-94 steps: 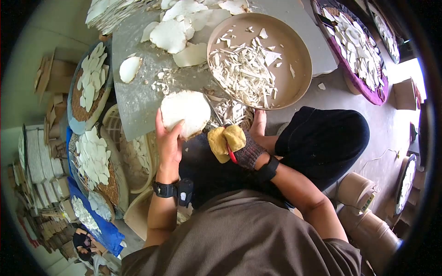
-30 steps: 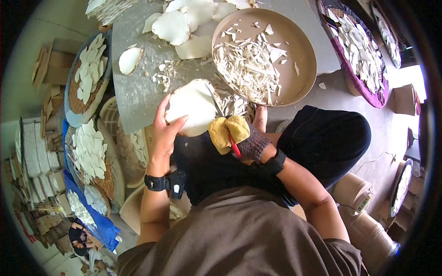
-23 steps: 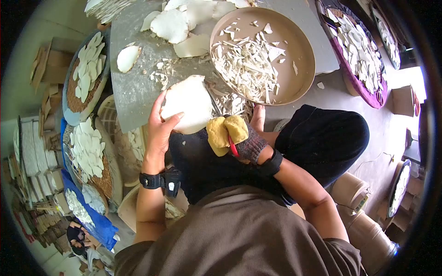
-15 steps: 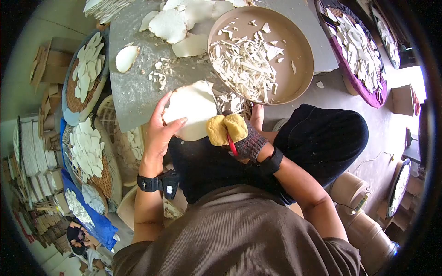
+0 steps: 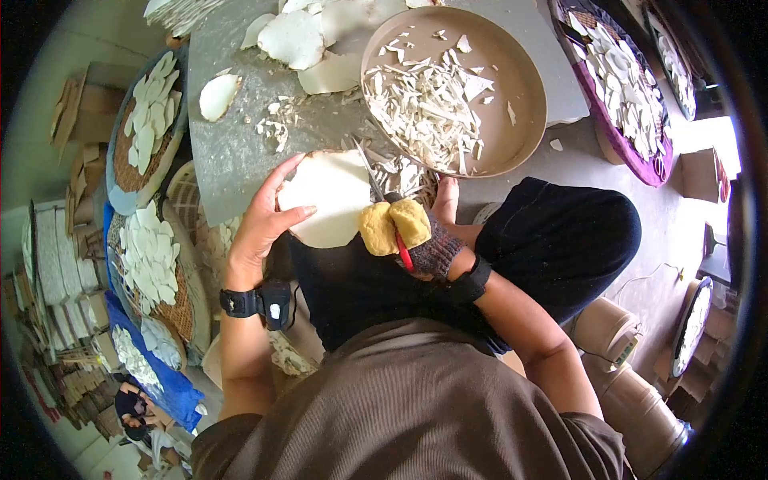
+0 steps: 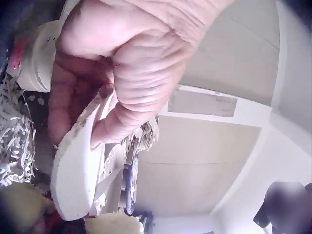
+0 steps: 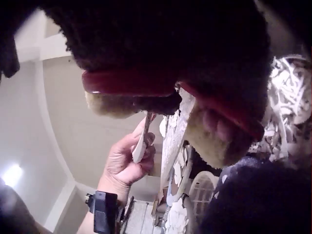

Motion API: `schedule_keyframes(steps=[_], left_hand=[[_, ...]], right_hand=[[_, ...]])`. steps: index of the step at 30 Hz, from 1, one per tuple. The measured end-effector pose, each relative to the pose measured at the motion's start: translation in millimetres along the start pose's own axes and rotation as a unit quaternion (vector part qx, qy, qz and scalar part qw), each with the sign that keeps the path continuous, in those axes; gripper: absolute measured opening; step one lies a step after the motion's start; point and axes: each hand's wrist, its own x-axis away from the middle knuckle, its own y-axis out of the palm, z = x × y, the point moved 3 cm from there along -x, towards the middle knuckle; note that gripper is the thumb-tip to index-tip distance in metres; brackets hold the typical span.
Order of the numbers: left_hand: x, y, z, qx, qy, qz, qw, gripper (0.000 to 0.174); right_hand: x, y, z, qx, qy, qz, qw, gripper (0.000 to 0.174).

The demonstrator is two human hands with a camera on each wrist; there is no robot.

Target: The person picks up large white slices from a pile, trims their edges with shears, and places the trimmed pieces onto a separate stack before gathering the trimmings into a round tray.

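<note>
Left hand [image 5: 260,218], forearm directed forward: the thumb lies on the near face of a white slice [image 5: 326,202] and the fingers behind it, together pinching its margin. Right hand [image 5: 434,250], gloved: the fingers curl round red-handled shears [image 5: 406,256], partly masked by yellow padding [image 5: 411,224]; the blades point forward beside the slice, contact unclear. The slice is between the hands, nearer the body than the round tray [image 5: 500,144].
</note>
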Motion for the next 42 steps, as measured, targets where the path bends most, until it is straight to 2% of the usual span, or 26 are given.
schedule_keyframes(steps=[1, 2, 4, 5, 6, 8, 9, 10, 12, 15, 17, 21, 23, 25, 27, 29, 30, 32, 33, 34, 35, 36, 38, 39, 40, 42], left_hand=[[0, 0, 0, 0.001, -0.006, -0.007, 1.000, 0.069], [0, 0, 0, 0.001, -0.012, -0.014, 1.000, 0.069], [2, -2, -7, 0.080, 0.007, 0.106, 0.991, 0.066], [5, -1, -15, 0.119, 0.015, 0.166, 0.979, 0.065], [8, 1, -24, 0.165, 0.045, 0.243, 0.955, 0.059], [18, 14, -36, 0.177, 0.113, 0.353, 0.912, 0.054], [23, 26, -40, 0.178, 0.133, 0.368, 0.903, 0.049], [25, 40, -39, 0.160, 0.162, 0.362, 0.904, 0.055], [24, 56, -34, 0.147, 0.164, 0.349, 0.911, 0.065], [16, 51, -30, 0.145, 0.134, 0.328, 0.924, 0.072], [12, 44, -29, 0.147, 0.124, 0.320, 0.928, 0.071], [9, 33, -16, 0.129, 0.119, 0.277, 0.945, 0.071], [10, 32, -14, 0.124, 0.125, 0.257, 0.950, 0.070], [13, 35, -13, 0.115, 0.123, 0.247, 0.954, 0.068], [15, 41, -12, 0.104, 0.113, 0.247, 0.957, 0.065], [14, 38, -16, 0.107, 0.112, 0.249, 0.956, 0.065], [13, 37, -18, 0.109, 0.110, 0.250, 0.956, 0.066], [13, 36, -18, 0.119, 0.110, 0.245, 0.956, 0.067], [13, 35, -17, 0.124, 0.111, 0.242, 0.956, 0.068], [12, 34, -16, 0.120, 0.108, 0.239, 0.957, 0.068], [11, 33, -14, 0.116, 0.105, 0.236, 0.959, 0.068], [11, 31, -13, 0.112, 0.103, 0.233, 0.960, 0.068], [11, 28, -10, 0.106, 0.093, 0.197, 0.970, 0.068], [11, 28, -10, 0.103, 0.088, 0.179, 0.974, 0.068], [12, 29, -10, 0.100, 0.089, 0.176, 0.975, 0.068], [11, 29, -9, 0.095, 0.092, 0.168, 0.977, 0.069]], right_hand=[[0, 1, -1, -0.031, 0.007, 0.005, 0.999, 0.079], [-1, -5, 10, -0.062, 0.004, 0.000, 0.998, 0.050], [-4, -11, 18, -0.004, -0.008, -0.021, 1.000, 0.049], [-5, -12, 19, 0.085, -0.014, -0.038, 0.996, 0.078], [-3, -11, 18, 0.094, 0.011, -0.044, 0.995, 0.088], [0, -8, 16, 0.113, 0.060, -0.059, 0.990, 0.107], [2, -2, 8, 0.127, 0.059, -0.055, 0.989, 0.109], [3, 2, 0, 0.127, 0.068, -0.053, 0.988, 0.110], [5, 9, -15, 0.114, 0.096, -0.048, 0.988, 0.113], [13, 26, -46, 0.004, 0.166, -0.003, 0.986, 0.117], [15, 28, -52, -0.016, 0.180, 0.015, 0.983, 0.118], [15, 21, -29, 0.038, 0.139, -0.017, 0.989, 0.118], [8, 14, 0, 0.044, 0.062, -0.047, 0.996, 0.086], [-2, 5, 34, 0.054, -0.074, -0.076, 0.993, 0.022], [5, 14, -5, 0.089, 0.029, -0.077, 0.993, 0.084], [17, 31, -57, 0.058, 0.114, -0.041, 0.991, 0.115], [22, 41, -80, 0.008, 0.149, -0.003, 0.989, 0.115], [17, 38, -55, -0.078, 0.115, -0.015, 0.990, 0.088], [2, 22, 8, -0.113, 0.044, -0.066, 0.990, 0.060], [-5, 14, 38, -0.146, -0.029, -0.118, 0.982, 0.032], [1, 20, 13, -0.110, 0.041, -0.081, 0.990, 0.061], [13, 34, -43, -0.073, 0.111, -0.043, 0.990, 0.089], [14, 28, -51, -0.247, 0.193, -0.059, 0.948, 0.118], [6, 6, -13, -0.446, 0.199, -0.108, 0.866, 0.118], [3, -5, 4, -0.624, 0.194, -0.152, 0.742, 0.119], [6, 13, -9, -0.545, 0.163, -0.131, 0.812, 0.118]])
